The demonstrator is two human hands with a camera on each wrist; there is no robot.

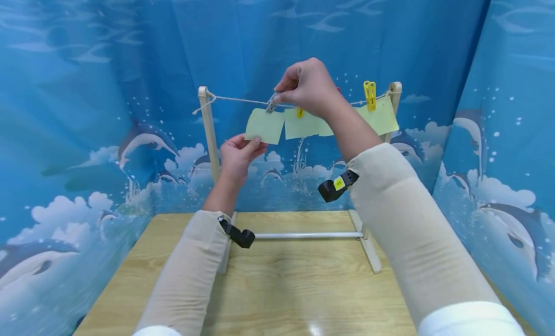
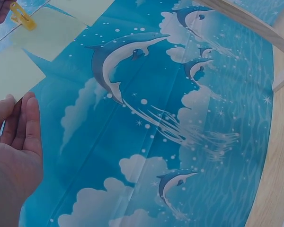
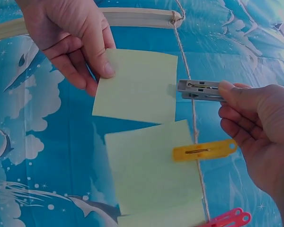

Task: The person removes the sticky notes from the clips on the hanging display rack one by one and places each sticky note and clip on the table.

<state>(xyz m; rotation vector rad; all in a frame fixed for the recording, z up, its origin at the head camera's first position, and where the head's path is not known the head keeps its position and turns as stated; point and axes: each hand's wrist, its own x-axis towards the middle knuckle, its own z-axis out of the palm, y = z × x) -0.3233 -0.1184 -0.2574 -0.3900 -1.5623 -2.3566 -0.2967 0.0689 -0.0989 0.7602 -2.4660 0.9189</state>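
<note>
My left hand [image 1: 241, 155] pinches the lower left part of a pale green paper square [image 1: 263, 126], its thumb lying on the front. My right hand [image 1: 310, 87] pinches the tail end of a grey clothespin [image 3: 199, 89]. The clothespin's nose is right at the paper's top edge, and its body crosses the string [image 1: 243, 100]. Beside this paper, a second green square [image 3: 151, 165] hangs from a yellow clothespin [image 3: 206, 150]. A red clothespin [image 3: 229, 218] shows lower in the right wrist view, by another paper square.
The string runs between a left wooden post [image 1: 209, 128] and a right wooden post [image 1: 395, 91]. Near the right post, another yellow clothespin [image 1: 370, 96] holds a paper square [image 1: 381, 118]. A metal bar [image 1: 308, 235] joins the stand's feet on the wooden table [image 1: 277, 288]. A dolphin-print curtain [image 1: 173, 61] hangs behind.
</note>
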